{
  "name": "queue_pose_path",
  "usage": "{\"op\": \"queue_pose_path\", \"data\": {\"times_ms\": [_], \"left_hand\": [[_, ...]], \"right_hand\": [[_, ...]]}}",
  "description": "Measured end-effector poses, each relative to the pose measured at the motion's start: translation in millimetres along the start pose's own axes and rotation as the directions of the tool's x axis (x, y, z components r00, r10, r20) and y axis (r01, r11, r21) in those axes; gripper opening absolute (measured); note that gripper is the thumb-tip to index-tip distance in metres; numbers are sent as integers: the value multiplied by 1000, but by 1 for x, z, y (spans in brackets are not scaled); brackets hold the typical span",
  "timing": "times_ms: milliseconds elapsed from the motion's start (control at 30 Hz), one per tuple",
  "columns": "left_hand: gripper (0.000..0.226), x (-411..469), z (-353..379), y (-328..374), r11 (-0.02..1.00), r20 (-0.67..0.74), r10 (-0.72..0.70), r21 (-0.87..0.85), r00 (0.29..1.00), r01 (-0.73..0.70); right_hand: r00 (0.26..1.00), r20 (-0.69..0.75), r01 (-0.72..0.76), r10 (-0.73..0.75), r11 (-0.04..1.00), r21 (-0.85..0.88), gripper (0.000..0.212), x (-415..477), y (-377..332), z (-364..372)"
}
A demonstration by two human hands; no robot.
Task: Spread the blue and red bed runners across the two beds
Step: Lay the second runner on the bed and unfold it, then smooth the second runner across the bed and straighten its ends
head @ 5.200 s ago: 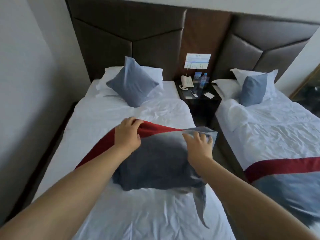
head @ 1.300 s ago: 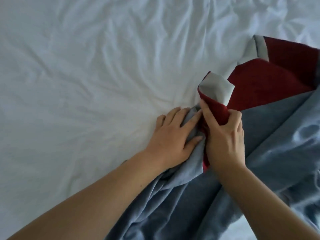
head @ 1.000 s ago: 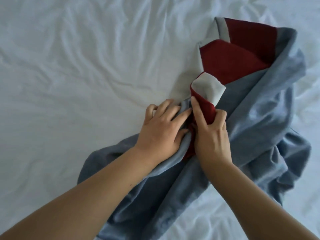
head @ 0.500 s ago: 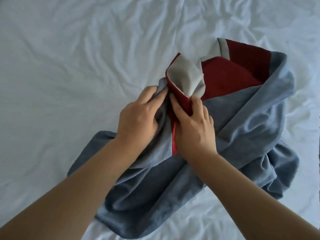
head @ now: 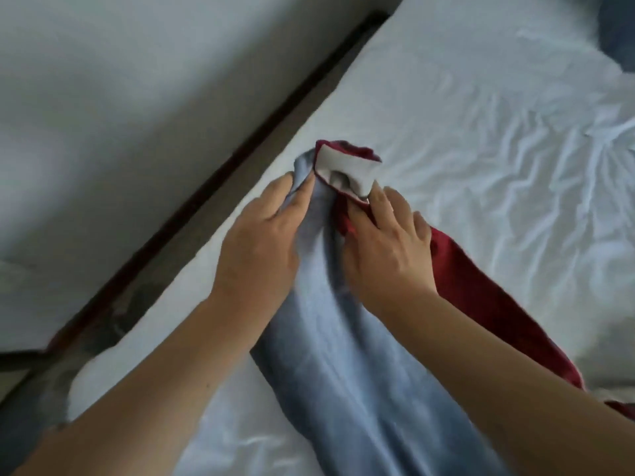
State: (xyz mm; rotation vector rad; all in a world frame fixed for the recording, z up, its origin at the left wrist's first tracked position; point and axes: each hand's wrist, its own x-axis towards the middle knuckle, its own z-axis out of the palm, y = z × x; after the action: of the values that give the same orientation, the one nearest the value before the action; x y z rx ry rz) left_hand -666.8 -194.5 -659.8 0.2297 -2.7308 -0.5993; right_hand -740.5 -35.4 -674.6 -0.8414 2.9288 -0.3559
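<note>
wall [head: 120,97]: plain and pale, fills the left of the view; a dark strip [head: 240,142] of floor or skirting runs between it and the bed.
bed [head: 481,149]: white sheet, creased all over. Only one bed is in view, seen from its wall-side edge.
runner [head: 343,355]: blue cloth lying on the sheet, bunched lengthwise into a thick rope. It runs from bottom centre up to the hands, and its end sits near the wall-side edge of the bed.
red band [head: 481,304]: runs along the right side of the same runner, rolled and creased, not flat.
blue shape [head: 618,25]: top right corner, likely a pillow; too cropped to be sure.
left hand [head: 257,249]: on the blue side of the runner's end, fingers [head: 278,194] curled round a fold of it.
right hand [head: 388,255]: just beside the left, fingers [head: 381,204] pinching the red edge.
pale lining [head: 343,166]: underside of the runner, flipped up at the tip just past both hands.
done: this end looks to have reached the far side of the bed.
left: open the bunch out to full width, turn the lining under, smooth it, square the red band.
other bed: out of view, so its runner's state can't be judged.
estimate: early-to-mid on this bed, since nothing here is laid flat yet.
</note>
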Motion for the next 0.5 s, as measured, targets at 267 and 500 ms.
{"op": "queue_pose_path", "data": {"times_ms": [267,500], "left_hand": [[64,-1,-49,-167,929,-8,-244,283,970,237],[58,-56,6,-237,841,278,-504,375,818,391]], "right_hand": [[984,105,149,-144,988,-43,54,106,-148,68],[942,332,37,51,967,-254,63,133,-173,164]]}}
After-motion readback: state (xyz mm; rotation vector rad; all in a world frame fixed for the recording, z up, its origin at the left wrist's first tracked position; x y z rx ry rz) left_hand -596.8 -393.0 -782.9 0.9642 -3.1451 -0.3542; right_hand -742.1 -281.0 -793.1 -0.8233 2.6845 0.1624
